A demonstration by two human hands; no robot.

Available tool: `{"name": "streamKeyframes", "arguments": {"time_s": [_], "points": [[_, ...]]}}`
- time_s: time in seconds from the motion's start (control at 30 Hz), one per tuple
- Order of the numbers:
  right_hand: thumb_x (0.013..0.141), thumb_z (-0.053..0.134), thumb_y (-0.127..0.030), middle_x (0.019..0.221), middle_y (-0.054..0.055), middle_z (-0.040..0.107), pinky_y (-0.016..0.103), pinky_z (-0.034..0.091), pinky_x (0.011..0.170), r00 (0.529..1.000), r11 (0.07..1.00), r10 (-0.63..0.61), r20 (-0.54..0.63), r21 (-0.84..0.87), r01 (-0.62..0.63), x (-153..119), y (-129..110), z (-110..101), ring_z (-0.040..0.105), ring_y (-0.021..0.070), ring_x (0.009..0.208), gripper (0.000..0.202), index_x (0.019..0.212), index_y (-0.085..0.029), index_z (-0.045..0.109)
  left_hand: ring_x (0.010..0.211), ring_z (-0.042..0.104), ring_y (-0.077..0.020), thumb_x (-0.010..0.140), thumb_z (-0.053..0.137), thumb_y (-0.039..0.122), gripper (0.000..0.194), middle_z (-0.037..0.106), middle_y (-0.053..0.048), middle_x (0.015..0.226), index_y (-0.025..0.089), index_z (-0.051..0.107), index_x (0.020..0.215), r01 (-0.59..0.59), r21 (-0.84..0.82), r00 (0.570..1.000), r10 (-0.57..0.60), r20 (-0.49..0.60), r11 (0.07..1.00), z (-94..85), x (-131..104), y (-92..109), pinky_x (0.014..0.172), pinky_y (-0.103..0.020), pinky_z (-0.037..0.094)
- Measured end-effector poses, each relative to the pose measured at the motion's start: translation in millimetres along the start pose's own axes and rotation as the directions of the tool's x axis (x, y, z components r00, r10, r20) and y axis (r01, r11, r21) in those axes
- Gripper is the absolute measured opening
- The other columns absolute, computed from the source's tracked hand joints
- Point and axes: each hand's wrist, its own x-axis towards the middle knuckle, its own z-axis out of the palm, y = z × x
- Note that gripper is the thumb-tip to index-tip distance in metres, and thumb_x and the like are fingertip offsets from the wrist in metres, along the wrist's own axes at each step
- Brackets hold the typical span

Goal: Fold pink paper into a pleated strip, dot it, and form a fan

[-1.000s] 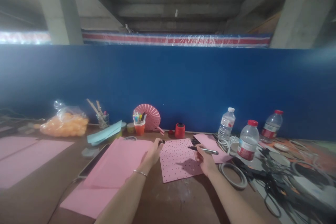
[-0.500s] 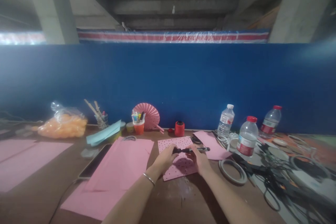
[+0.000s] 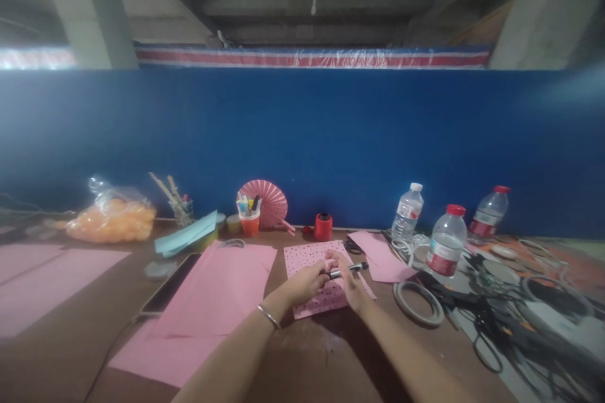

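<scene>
A pink sheet with black dots (image 3: 307,256) lies on the brown table, and both my hands are over it. My left hand (image 3: 306,282) is closed on one end of a black and grey marker pen (image 3: 348,270). The pen points to the right, held nearly level above the sheet. Beside it, my right hand (image 3: 348,280) touches the pen with its fingers partly spread. A red round container (image 3: 323,227) stands behind the sheet. The handles of black scissors (image 3: 352,247) show at the sheet's back right corner.
Plain pink sheets (image 3: 222,289) lie at left, partly over a dark tablet (image 3: 170,293). A pen cup (image 3: 249,222) and a pink paper fan (image 3: 273,201) stand behind. At right are a tape roll (image 3: 418,304), bottles (image 3: 445,244) and tangled black cables (image 3: 486,321).
My two hands have come closer together, and the pen's dark end piece is now against its body. The right fingers have loosened and lifted. The view has tilted slightly.
</scene>
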Motion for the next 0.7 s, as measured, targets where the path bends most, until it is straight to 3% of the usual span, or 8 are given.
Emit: {"name": "streamKeyframes", "arguments": {"time_s": [0.1, 0.2, 0.3, 0.4, 0.47, 0.57, 0.63, 0.7], "points": [[0.082, 0.035, -0.049, 0.104, 0.008, 0.053, 0.036, 0.033, 0.089, 0.997, 0.993, -0.080, -0.005, -0.083, 0.079, 4, 0, -9, 0.048, 0.0215, 0.098, 0.050, 0.123, -0.021, 0.040, 0.073, 0.055, -0.0131, 0.084, 0.035, 0.029, 0.016, 0.059, 0.001, 0.083, 0.021, 0.048, 0.089, 0.098, 0.013, 0.993, -0.097, -0.062, 0.995, -11.7, 2, -11, 0.063, -0.021, 0.041], [0.076, 0.048, -0.048, 0.115, 0.011, 0.049, 0.037, 0.038, 0.084, 0.990, 0.980, -0.114, 0.088, -0.151, 0.127, 8, 1, -23, 0.048, 0.0230, 0.098, 0.056, 0.124, -0.020, 0.040, 0.075, 0.055, -0.0171, 0.087, 0.028, 0.032, 0.024, 0.058, -0.005, 0.084, 0.018, 0.045, 0.097, 0.282, 0.059, 0.941, -0.264, -0.211, 0.958, -34.0, -4, -33, 0.066, -0.027, 0.040], [0.061, 0.068, -0.039, 0.105, 0.008, 0.058, 0.038, 0.039, 0.084, 0.963, 0.965, -0.080, 0.259, -0.221, 0.140, 10, 3, -37, 0.051, 0.0250, 0.097, 0.038, 0.094, -0.022, 0.064, 0.086, 0.052, -0.0232, 0.084, 0.036, 0.031, 0.022, 0.057, -0.010, 0.090, 0.016, 0.047, 0.095, 0.417, 0.115, 0.873, -0.363, -0.325, 0.902, -61.2, -16, -55, 0.074, -0.034, 0.038], [0.059, 0.070, -0.034, 0.090, 0.007, 0.064, 0.035, 0.044, 0.077, 0.928, 0.960, -0.052, 0.368, -0.238, 0.148, 9, 4, -45, 0.057, 0.0225, 0.085, 0.021, 0.077, -0.022, 0.070, 0.103, 0.044, -0.0281, 0.084, 0.035, 0.030, 0.027, 0.049, -0.015, 0.107, 0.014, 0.047, 0.102, 0.446, 0.165, 0.842, -0.350, -0.411, 0.880, -76.2, -24, -59, 0.084, -0.041, 0.032], [0.060, 0.069, -0.034, 0.085, 0.006, 0.064, 0.033, 0.045, 0.073, 0.906, 0.955, -0.051, 0.421, -0.246, 0.168, 8, 6, -45, 0.058, 0.0208, 0.080, 0.021, 0.078, -0.023, 0.070, 0.100, 0.046, -0.0256, 0.084, 0.034, 0.030, 0.027, 0.051, -0.012, 0.105, 0.016, 0.050, 0.100, 0.392, 0.199, 0.877, -0.300, -0.375, 0.898, -71.4, -25, -50, 0.084, -0.038, 0.032], [0.053, 0.073, -0.035, 0.085, 0.005, 0.064, 0.032, 0.044, 0.074, 0.879, 0.945, -0.061, 0.473, -0.257, 0.204, 7, 7, -42, 0.057, 0.0214, 0.082, 0.030, 0.081, -0.024, 0.070, 0.089, 0.051, -0.0209, 0.076, 0.049, 0.036, 0.022, 0.057, -0.005, 0.092, 0.020, 0.058, 0.087, 0.215, 0.238, 0.967, -0.172, -0.190, 0.947, -43.9, -25, -28, 0.080, -0.030, 0.036], [0.048, 0.076, -0.036, 0.087, 0.005, 0.062, 0.032, 0.042, 0.075, 0.881, 0.931, -0.046, 0.471, -0.299, 0.208, 6, 6, -39, 0.055, 0.0225, 0.085, 0.039, 0.085, -0.025, 0.069, 0.091, 0.050, -0.0213, 0.065, 0.061, 0.041, 0.030, 0.057, -0.003, 0.095, 0.022, 0.059, 0.089, 0.087, 0.251, 0.994, -0.068, -0.083, 0.964, -22.0, -28, -16, 0.081, -0.028, 0.037], [0.047, 0.077, -0.036, 0.090, 0.005, 0.060, 0.032, 0.041, 0.075, 0.891, 0.910, -0.022, 0.453, -0.361, 0.206, 5, 5, -36, 0.052, 0.0232, 0.087, 0.044, 0.089, -0.026, 0.068, 0.089, 0.050, -0.0222, 0.066, 0.060, 0.043, 0.034, 0.055, -0.005, 0.096, 0.021, 0.057, 0.092, -0.063, 0.298, 0.997, 0.070, -0.012, 0.952, -5.6, -33, -10, 0.077, -0.030, 0.038]]}}
